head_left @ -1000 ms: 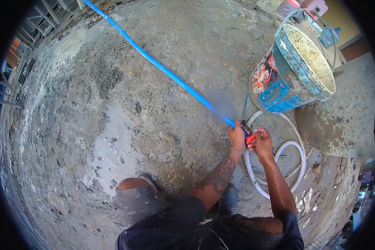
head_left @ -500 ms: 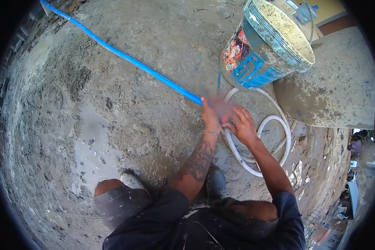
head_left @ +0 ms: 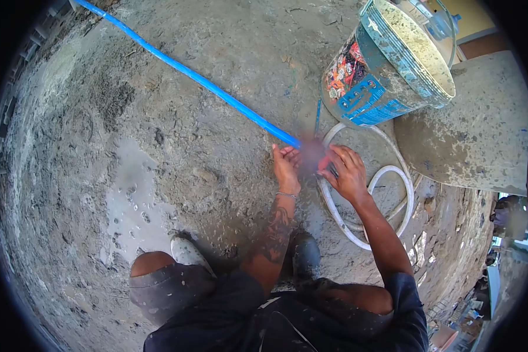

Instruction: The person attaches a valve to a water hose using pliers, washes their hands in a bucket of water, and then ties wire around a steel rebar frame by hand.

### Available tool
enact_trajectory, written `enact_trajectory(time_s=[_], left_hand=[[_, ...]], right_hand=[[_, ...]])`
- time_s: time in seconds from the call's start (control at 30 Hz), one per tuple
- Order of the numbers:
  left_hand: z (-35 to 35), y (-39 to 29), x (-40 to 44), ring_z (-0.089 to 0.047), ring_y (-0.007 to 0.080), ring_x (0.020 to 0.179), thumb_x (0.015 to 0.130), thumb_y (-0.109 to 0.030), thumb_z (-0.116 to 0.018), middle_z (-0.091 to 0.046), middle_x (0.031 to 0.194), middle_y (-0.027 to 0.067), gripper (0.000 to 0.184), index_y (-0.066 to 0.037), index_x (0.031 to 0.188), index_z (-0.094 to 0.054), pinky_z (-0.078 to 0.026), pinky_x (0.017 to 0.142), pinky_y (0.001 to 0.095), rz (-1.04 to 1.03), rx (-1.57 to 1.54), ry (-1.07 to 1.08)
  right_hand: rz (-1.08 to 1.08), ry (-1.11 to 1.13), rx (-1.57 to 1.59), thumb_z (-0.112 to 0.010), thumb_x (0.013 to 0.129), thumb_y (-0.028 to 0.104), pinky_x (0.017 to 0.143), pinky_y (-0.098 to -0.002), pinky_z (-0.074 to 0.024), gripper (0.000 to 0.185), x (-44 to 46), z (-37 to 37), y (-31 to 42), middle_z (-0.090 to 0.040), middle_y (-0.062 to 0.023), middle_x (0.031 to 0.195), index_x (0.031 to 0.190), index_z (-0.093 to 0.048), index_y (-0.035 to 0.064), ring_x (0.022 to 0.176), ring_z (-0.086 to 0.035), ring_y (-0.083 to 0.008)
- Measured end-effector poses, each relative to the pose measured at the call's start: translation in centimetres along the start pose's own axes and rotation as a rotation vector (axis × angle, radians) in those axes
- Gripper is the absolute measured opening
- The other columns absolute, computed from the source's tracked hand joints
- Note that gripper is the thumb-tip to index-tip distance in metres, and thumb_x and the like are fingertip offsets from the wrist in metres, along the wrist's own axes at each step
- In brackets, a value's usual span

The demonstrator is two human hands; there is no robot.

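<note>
A long blue pipe (head_left: pixel 199 79) runs from the upper left to a spot between my hands, where a blurred smudge hides its end. My left hand (head_left: pixel 287 167) is just below the pipe's end, palm up with its fingers partly curled; whether it touches the pipe is unclear. Across from it, my right hand (head_left: pixel 347 173) has thumb and fingers closed on a small red piece (head_left: pixel 324 163), partly hidden by the smudge. A pale coiled hose (head_left: pixel 406 170) lies on the ground beside and beneath my right hand.
A mud-spattered bucket (head_left: pixel 358 88) stands beyond my right hand, next to a curved grey sheet (head_left: pixel 475 129). The ground (head_left: pixel 217 176) is rough and muddy, with a whitish puddle (head_left: pixel 136 202) at left. My boots stand below my hands.
My left hand has loosened from around the blue pipe and turned palm up just below it. My right hand stays by the red piece. The whole view has shifted.
</note>
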State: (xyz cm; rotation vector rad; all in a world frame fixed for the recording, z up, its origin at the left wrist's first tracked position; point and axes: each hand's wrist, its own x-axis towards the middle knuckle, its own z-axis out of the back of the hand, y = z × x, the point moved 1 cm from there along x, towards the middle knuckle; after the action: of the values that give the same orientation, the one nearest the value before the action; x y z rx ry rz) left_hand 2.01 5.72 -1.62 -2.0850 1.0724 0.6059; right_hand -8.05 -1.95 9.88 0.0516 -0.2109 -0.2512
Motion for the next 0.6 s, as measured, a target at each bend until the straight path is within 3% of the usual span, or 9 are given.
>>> enact_trajectory(time_s=[0.07,0.13,0.23,0.37,0.47,0.6], left_hand=[[-1.0,-0.5,-0.4,-0.054,0.0178,0.071,0.085,-0.055,-0.039,-0.052,0.077,0.0066,0.049,-0.006,0.082,-0.046,-0.046,0.067,0.0327,0.021,0.029,0.029],[-3.3,-0.7,-2.0,-0.053,0.0166,0.064,0.084,-0.047,-0.050,-0.051,0.072,0.0059,0.041,-0.006,0.081,-0.046,-0.046,0.059,0.0305,0.078,-0.051,0.148],[-4.5,0.3,-2.2,-0.051,0.0152,0.054,0.084,-0.036,-0.054,-0.049,0.064,0.0044,0.032,-0.006,0.079,-0.045,-0.044,0.048,0.0278,0.026,0.065,0.073],[-5.8,0.8,-2.3,-0.047,0.0139,0.045,0.084,-0.030,-0.053,-0.045,0.056,0.0029,0.027,-0.007,0.076,-0.044,-0.040,0.041,0.0268,-0.044,0.003,-0.041],[-6.2,0.8,-2.5,-0.045,0.0134,0.043,0.083,-0.026,-0.052,-0.043,0.054,0.0026,0.022,-0.007,0.075,-0.043,-0.039,0.040,0.0270,-0.056,-0.011,-0.060],[-5.9,1.3,-2.1,-0.045,0.0135,0.043,0.082,-0.025,-0.052,-0.042,0.053,0.0024,0.022,-0.008,0.075,-0.042,-0.039,0.039,0.0271,-0.036,-0.139,-0.040]], right_hand=[[0.030,-0.020,-0.021,-0.065,0.072,0.034,0.087,-0.0377,-0.0384,0.048,0.0,-0.1,0.3,-0.049,-0.0080,0.114,0.107,-0.053,0.0032,0.107,-0.045,-0.0261],[0.032,-0.006,-0.046,-0.065,0.072,0.033,0.087,-0.0376,-0.0386,0.048,0.1,0.0,0.4,-0.049,-0.0082,0.114,0.107,-0.053,0.0030,0.107,-0.045,-0.0261],[0.007,-0.012,-0.033,-0.066,0.070,0.028,0.086,-0.0392,-0.0395,0.046,-0.2,-0.2,0.6,-0.051,-0.0092,0.112,0.106,-0.053,0.0029,0.104,-0.047,-0.0280],[-0.001,-0.037,-0.001,-0.066,0.067,0.017,0.083,-0.0398,-0.0421,0.040,-0.2,-0.7,0.4,-0.052,-0.0121,0.108,0.102,-0.055,0.0012,0.099,-0.050,-0.0304],[0.038,0.033,-0.058,-0.062,0.072,0.024,0.086,-0.0365,-0.0417,0.044,-0.5,-1.2,-0.6,-0.052,-0.0131,0.108,0.107,-0.052,0.0001,0.101,-0.049,-0.0265],[0.046,0.044,-0.020,-0.063,0.072,0.023,0.084,-0.0358,-0.0430,0.041,-0.5,-1.4,-0.8,-0.054,-0.0131,0.105,0.103,-0.053,-0.0003,0.098,-0.052,-0.0269]])
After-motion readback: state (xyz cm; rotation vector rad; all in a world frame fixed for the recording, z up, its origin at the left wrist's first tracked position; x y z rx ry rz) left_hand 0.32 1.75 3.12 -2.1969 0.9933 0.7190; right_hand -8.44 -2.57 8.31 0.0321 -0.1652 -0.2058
